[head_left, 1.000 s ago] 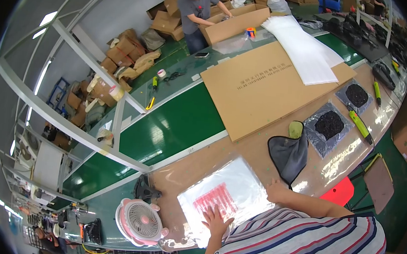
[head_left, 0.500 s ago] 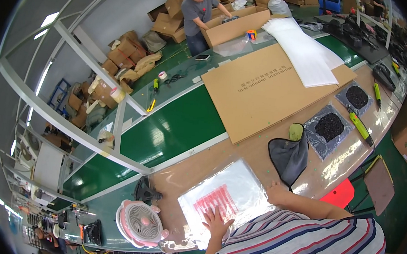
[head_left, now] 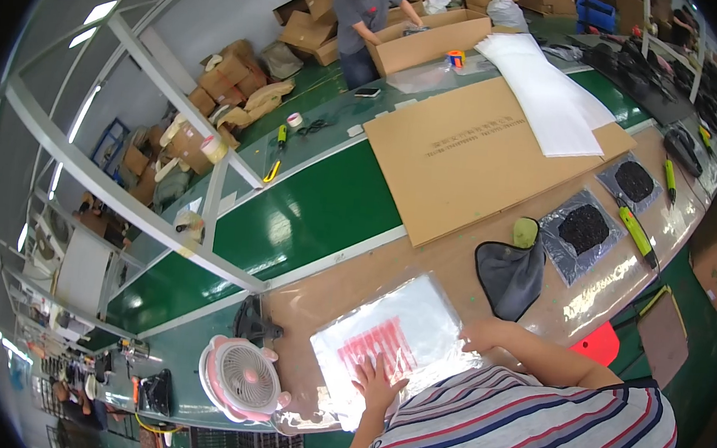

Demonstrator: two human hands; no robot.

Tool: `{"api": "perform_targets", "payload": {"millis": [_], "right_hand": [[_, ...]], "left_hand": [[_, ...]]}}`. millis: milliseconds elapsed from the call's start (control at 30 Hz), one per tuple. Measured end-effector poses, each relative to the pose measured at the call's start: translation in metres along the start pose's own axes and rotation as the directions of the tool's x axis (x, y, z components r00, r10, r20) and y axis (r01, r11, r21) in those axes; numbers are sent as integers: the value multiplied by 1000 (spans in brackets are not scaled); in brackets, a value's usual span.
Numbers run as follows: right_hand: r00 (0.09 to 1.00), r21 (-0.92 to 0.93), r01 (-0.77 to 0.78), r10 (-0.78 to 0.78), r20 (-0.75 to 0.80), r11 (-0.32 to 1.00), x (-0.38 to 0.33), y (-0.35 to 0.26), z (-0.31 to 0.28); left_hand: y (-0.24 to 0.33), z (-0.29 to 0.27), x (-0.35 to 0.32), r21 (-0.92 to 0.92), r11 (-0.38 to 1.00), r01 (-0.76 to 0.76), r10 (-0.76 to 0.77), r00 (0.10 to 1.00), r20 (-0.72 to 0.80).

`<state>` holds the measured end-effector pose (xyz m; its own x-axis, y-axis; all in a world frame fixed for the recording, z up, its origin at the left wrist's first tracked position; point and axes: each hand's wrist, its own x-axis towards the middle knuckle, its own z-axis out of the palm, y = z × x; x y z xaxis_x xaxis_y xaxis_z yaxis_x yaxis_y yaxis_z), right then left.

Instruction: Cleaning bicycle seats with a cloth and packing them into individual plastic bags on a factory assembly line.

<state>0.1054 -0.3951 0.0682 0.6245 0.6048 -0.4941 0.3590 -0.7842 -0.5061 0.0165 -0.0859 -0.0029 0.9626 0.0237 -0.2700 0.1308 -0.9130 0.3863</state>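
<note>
At far left, a white metal frame (head_left: 126,204) rises over the counter (head_left: 305,300). A pink-and-white fan (head_left: 247,376) stands with a black device (head_left: 249,324) just behind it; both are near the left edge of the clear plastic sheeting (head_left: 432,311). The sheeting lies flat on the counter, directly in front of the person, and carries a red printed panel. The left hand (head_left: 377,386) rests palm down on the sheeting, partly over the panel; its forearm enters from the lower edge, the fingers are spread and the grip is released. The striped shirt (head_left: 520,426) blocks the view of the sheeting's near edge. Behind the sheeting lies a large cardboard panel (head_left: 456,177), partly covered by white foam sheets (head_left: 548,100). The right hand (head_left: 481,333) is at the sheeting's right edge, its forearm reaching in from the right; whether its grip pinches the edge cannot be told. A dark grey cloth (head_left: 509,280) lies just beyond the right hand. Farther right are two clear pouches (head_left: 584,231) with black contents and two yellow-green tools (head_left: 637,236).
</note>
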Motion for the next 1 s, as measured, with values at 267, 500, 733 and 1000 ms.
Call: {"api": "perform_targets", "payload": {"millis": [267, 500, 733, 1000], "right_hand": [[197, 872, 485, -964, -180, -64, -109, -243, -156], [-270, 903, 71, -879, -392, -425, -136, -322, -130], [-264, 880, -91, -841, -472, -465, -134, -315, -118], [-193, 965, -259, -981, -6, 45, -140, -306, -130]], "left_hand": [[-12, 19, 4, 19, 999, 31, -30, 998, -58], [4, -14, -12, -121, 992, -23, -15, 955, -297], [-3, 1, -46, -166, 985, 41, -97, 933, -345], [-6, 17, -54, -118, 986, 114, -141, 957, -254]]}}
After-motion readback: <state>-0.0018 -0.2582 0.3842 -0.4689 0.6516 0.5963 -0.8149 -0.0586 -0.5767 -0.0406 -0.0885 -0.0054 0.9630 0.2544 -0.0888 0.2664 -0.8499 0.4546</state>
